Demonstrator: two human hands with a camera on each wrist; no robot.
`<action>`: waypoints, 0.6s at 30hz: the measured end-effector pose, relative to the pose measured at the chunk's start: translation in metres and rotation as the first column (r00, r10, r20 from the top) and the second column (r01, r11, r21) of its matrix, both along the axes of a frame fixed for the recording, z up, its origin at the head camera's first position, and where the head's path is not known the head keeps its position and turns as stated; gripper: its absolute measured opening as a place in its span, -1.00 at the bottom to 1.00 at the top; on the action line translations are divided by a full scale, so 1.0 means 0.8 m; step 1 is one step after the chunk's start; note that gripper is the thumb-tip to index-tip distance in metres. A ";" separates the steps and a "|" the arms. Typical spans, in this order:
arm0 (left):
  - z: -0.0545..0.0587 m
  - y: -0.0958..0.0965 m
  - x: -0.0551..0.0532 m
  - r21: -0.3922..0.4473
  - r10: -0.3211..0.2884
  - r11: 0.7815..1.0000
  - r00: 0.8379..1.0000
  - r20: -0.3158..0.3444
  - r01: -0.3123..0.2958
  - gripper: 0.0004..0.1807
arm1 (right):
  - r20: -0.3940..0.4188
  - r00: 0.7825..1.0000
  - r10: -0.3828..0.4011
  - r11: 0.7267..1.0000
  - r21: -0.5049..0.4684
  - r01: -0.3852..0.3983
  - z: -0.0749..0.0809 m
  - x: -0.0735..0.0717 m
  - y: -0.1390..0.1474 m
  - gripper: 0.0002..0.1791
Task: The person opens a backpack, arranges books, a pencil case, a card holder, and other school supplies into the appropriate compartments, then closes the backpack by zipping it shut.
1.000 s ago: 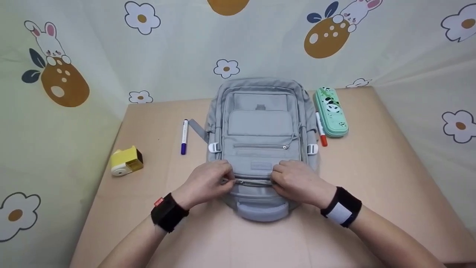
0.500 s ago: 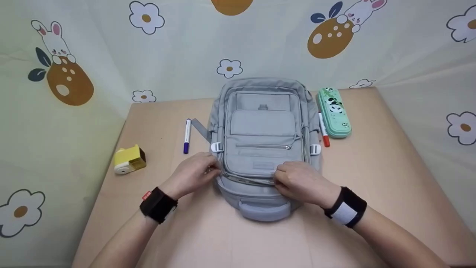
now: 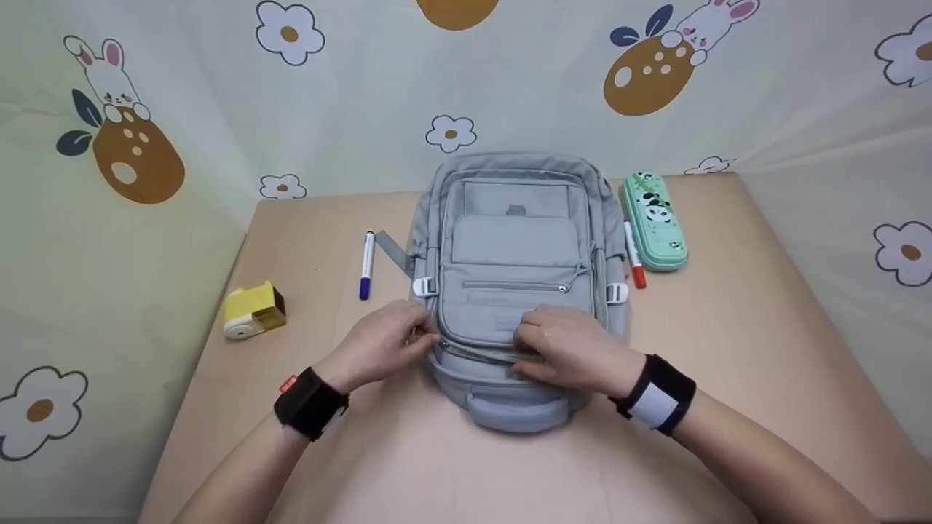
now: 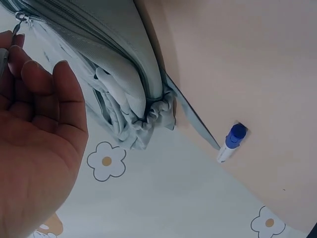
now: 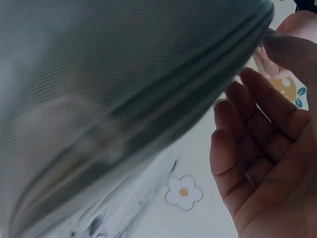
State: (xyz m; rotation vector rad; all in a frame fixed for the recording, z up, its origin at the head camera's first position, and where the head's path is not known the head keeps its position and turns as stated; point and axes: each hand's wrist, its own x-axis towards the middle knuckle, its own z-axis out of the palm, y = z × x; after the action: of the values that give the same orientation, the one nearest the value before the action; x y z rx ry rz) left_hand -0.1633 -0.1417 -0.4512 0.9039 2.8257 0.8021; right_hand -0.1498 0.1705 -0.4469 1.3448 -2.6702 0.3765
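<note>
A grey backpack [image 3: 513,240] lies flat on the table, its carry handle [image 3: 518,413] toward the person. Along its near edge runs a zipper [image 3: 480,354]. At the left corner of that zipper, my left hand [image 3: 382,340] pinches the zipper pull [image 4: 16,30], which shows in the left wrist view with its metal slider [image 4: 21,17]. My right hand [image 3: 571,348] holds the pocket edge beside the zipper with curled fingers. In the right wrist view its thumb touches the fabric rim, and the right hand's fingers [image 5: 225,148] bend near the edge. The exact contact is partly hidden.
Left of the backpack lie a blue-capped marker [image 3: 366,266] beside a loose strap [image 3: 394,253], and a yellow pencil sharpener [image 3: 255,311]. On the right are a red-capped marker [image 3: 635,255] and a green panda pencil case [image 3: 655,222]. A printed curtain [image 3: 349,109] surrounds the table.
My left hand has moved left along the near edge with the zipper pull, to the backpack's left corner. Just now my right hand has shifted a little left along the pocket edge.
</note>
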 end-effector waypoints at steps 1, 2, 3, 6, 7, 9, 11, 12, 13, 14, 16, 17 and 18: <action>0.001 0.000 0.001 -0.003 -0.003 1.000 1.000 -0.006 0.003 -0.94 | 0.000 1.000 0.005 1.000 0.011 -0.005 0.001 -0.001 -0.007 -0.71; 0.001 0.001 0.001 -0.006 -0.006 1.000 1.000 -0.013 0.006 -0.95 | -0.001 1.000 0.011 1.000 0.026 -0.011 0.002 -0.002 -0.014 -0.71; 0.002 0.001 0.001 -0.008 -0.010 1.000 1.000 -0.018 0.010 -0.95 | -0.005 1.000 0.014 0.999 0.043 -0.014 0.002 -0.002 -0.020 -0.70; 0.003 0.001 0.002 -0.004 -0.019 1.000 1.000 -0.025 0.019 -0.96 | -0.030 0.999 0.021 0.995 0.094 -0.018 0.001 -0.004 -0.039 -0.69; 0.003 0.001 0.002 -0.001 -0.021 1.000 0.999 -0.026 0.021 -0.96 | -0.045 0.999 0.025 0.994 0.112 -0.020 0.001 -0.004 -0.044 -0.70; 0.002 0.000 0.002 0.003 -0.026 1.000 0.999 -0.029 0.026 -0.95 | -0.086 0.996 0.032 0.991 0.134 -0.020 -0.002 -0.005 -0.053 -0.75; 0.002 -0.001 0.002 0.003 -0.031 1.000 0.999 -0.037 0.031 -0.94 | -0.122 0.992 0.043 0.990 0.140 -0.025 -0.006 -0.005 -0.058 -0.83; 0.001 -0.002 0.001 0.001 -0.034 0.999 0.998 -0.046 0.034 -0.94 | -0.139 0.989 0.046 0.990 0.139 -0.026 -0.007 -0.004 -0.059 -0.85; 0.000 -0.002 0.000 -0.003 -0.038 0.999 0.998 -0.057 0.038 -0.94 | -0.149 0.988 0.046 0.991 0.134 -0.026 -0.008 -0.004 -0.060 -0.88; -0.001 -0.003 -0.001 -0.006 -0.042 0.999 0.997 -0.070 0.041 -0.94 | -0.155 0.987 0.043 0.992 0.125 -0.024 -0.009 -0.004 -0.060 -0.89; -0.002 -0.005 -0.005 -0.013 -0.048 0.999 0.994 -0.099 0.046 -0.94 | -0.154 0.987 0.036 0.995 0.103 -0.020 -0.008 -0.003 -0.060 -0.88; -0.003 -0.005 -0.007 -0.016 -0.049 0.999 0.993 -0.112 0.048 -0.94 | -0.151 0.988 0.032 0.996 0.092 -0.019 -0.007 -0.003 -0.059 -0.86; -0.003 -0.007 -0.010 -0.017 -0.049 0.999 0.991 -0.124 0.047 -0.94 | -0.147 0.989 0.030 0.996 0.082 -0.018 -0.006 -0.003 -0.059 -0.84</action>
State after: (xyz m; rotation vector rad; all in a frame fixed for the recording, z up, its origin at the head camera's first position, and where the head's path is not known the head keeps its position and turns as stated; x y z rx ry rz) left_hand -0.1711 -0.1471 -0.4538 1.0515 2.8978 0.7447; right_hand -0.1522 0.1234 -0.4521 1.3701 -2.5751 0.1651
